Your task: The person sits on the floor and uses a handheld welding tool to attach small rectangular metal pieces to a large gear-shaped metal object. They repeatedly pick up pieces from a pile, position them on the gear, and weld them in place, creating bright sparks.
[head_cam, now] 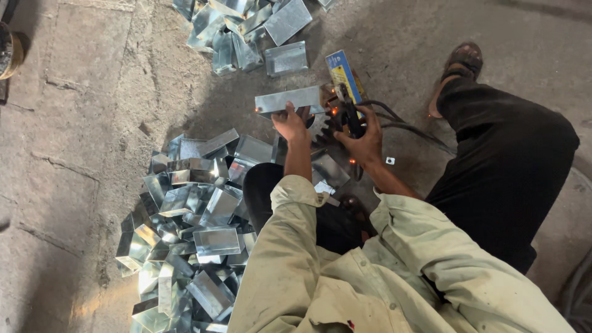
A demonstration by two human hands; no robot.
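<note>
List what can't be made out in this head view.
- Tool under the right hand: hidden by hand, too dark.
- Where the tool meets the metal piece in the left hand: blurred by sparks.
- Pile of metal boxes: cut off by bottom edge.

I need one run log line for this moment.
left hand: holds metal sheet piece | right hand: grips welding tool | sparks at the piece | metal pieces pile on floor

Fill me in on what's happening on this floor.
A person sits on the concrete floor. The left hand holds a folded sheet-metal piece steady, while the right hand has its grip on a dark welding tool beside it; sparks glow around the spot. A pile of shiny pieces lies to the left, another heap farther off.
</note>
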